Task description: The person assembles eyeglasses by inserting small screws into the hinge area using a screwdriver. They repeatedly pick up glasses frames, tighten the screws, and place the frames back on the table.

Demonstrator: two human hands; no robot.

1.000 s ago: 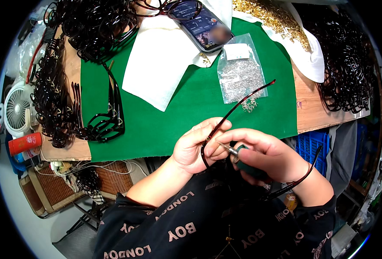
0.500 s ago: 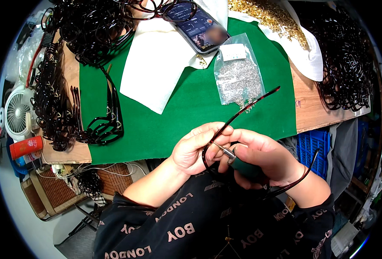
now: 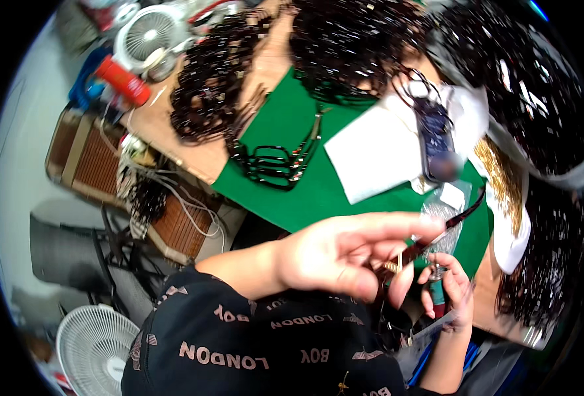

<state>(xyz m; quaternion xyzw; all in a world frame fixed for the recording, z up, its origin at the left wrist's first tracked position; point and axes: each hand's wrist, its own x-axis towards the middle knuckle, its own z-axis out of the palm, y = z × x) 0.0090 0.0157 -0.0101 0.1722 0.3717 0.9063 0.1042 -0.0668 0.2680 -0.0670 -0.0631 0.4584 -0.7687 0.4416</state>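
Observation:
Slightly blurred, my left hand [image 3: 325,257] reaches across in front of my chest. Its forefinger is stretched out, while the other fingers curl around a dark tortoiseshell eyeglass frame [image 3: 468,212]. One temple of the frame points up to the right; the rest hangs partly hidden below the fingers. A small gold-coloured piece shows among those fingers, too blurred to name. To the right, my right hand [image 3: 462,296] is wrapped around a screwdriver [image 3: 437,290] with a green and dark red handle. The screwdriver stands apart from the frame's visible temple.
Several eyeglass frames [image 3: 275,165] lie on the green mat [image 3: 265,201]. Behind are a white cloth [image 3: 361,158], a phone [image 3: 435,148], a clear bag of small silver parts [image 3: 438,211] and gold pieces [image 3: 499,175]. Heaped frames [image 3: 358,49] line the back; a fan [image 3: 97,350] stands lower left.
The view has swung to the left. My hands have come apart: the screwdriver is away from the eyeglass frame, and my left forefinger has stretched out.

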